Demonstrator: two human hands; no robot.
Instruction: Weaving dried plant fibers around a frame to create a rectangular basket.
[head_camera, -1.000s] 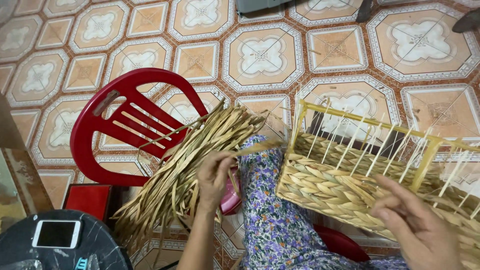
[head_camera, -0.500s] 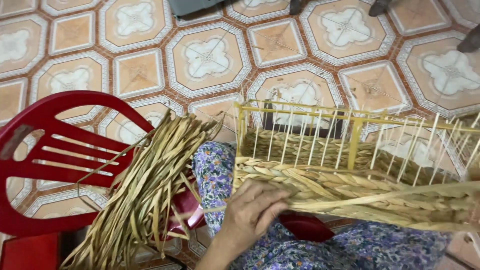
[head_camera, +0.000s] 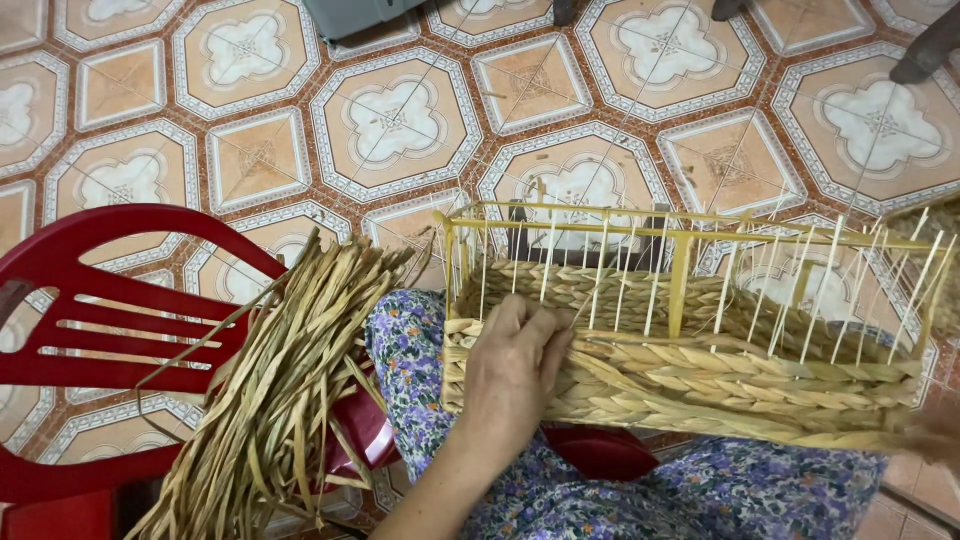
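- Straw-coloured braided strands make the wall of the basket, and the left hand lies flat on its near left corner, fingers close together and pressed on the top row of the weave; the hand is not pinching a loose strand as far as I can see.
- At the far right edge only a blurred bit of the right hand shows, touching the basket's right end; I cannot tell whether it grips or is spread.
- Half-woven, the basket is a long rectangle that rests on the person's lap, which is covered with purple flowered cloth.
- Above the thick plaited rows, thin pale upright sticks stand in a line, held by a yellow frame with straight bars.
- Just beside the lap on the left, a bundle of dry flat reeds lies across a red plastic chair with a slatted seat.
- Under everything is a tiled floor, orange octagons with white flower shapes.
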